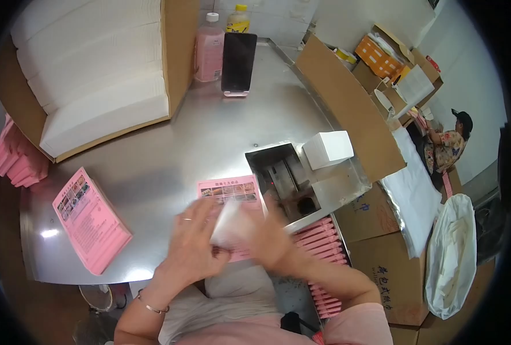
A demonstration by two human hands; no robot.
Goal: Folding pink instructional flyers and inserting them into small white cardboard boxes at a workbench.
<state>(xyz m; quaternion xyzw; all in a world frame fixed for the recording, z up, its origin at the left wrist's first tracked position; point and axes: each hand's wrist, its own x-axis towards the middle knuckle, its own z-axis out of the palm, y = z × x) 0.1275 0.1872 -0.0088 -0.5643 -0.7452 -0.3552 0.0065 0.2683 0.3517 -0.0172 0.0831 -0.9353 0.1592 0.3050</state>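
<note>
My left hand point(193, 244), with a ring and a bracelet, grips the left edge of a white folded tissue point(229, 223). The tissue is held over a pink printed packet sheet point(226, 187) lying on the metal table. My right hand point(271, 237) is at the tissue's right side, smeared by motion, so its fingers cannot be made out. Just beyond it, a metal-framed machine opening point(279, 175) is set into the table, a small red light inside. A white block of tissues point(328, 149) stands on its far right side.
A pink printed stack point(91, 224) lies at left on the metal table point(209, 132). Behind stands a carton of white tissues point(106, 115), a phone on a stand point(239, 63) and a pink bottle point(209, 49). Filled pink packets point(324, 244) line a tray at right. A person point(448, 144) sits far right.
</note>
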